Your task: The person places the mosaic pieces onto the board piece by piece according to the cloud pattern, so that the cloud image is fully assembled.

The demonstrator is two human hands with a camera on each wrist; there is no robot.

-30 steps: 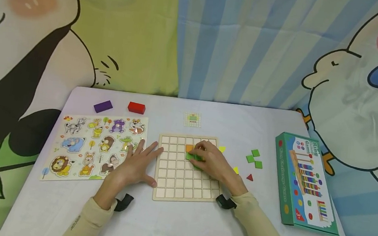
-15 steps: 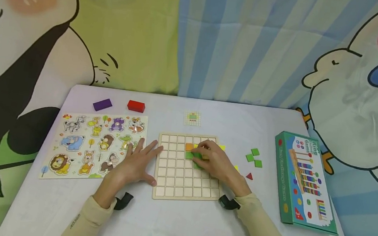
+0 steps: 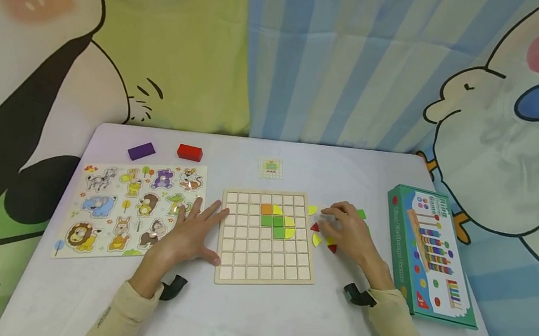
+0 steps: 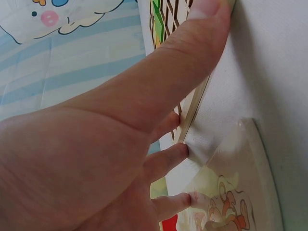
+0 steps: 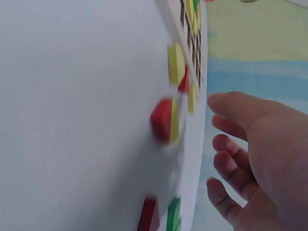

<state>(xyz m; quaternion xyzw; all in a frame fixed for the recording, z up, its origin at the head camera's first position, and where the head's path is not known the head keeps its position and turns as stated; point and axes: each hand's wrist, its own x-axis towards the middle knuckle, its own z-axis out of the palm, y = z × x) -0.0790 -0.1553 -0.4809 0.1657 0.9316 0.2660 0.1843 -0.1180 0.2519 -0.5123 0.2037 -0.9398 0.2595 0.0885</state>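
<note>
A wooden grid board (image 3: 242,256) lies mid-table. Set in its cells are an orange square (image 3: 266,209), several green squares (image 3: 267,221) and several yellow pieces with a rounded side (image 3: 290,233). My left hand (image 3: 189,236) is spread out, its thumb and some fingertips right at the board's left edge, as the left wrist view also shows. Off the board's right side, my right hand (image 3: 354,236) hovers with loosely bent fingers and nothing between them. Below its fingers lie loose yellow pieces (image 3: 316,240) and red triangles (image 3: 315,227); a green square (image 3: 361,214) is partly hidden behind it.
An animal puzzle board (image 3: 107,232) lies at left, partly under the left hand. Behind it are a purple block (image 3: 141,151) and a red block (image 3: 189,152). A small pattern card (image 3: 270,168) lies at the back; a green game box (image 3: 432,253) stands at right.
My right hand has left the tiles on the board and moved right, over the loose pieces. The tiles it covered now show. My left hand stays at the board's left edge.
</note>
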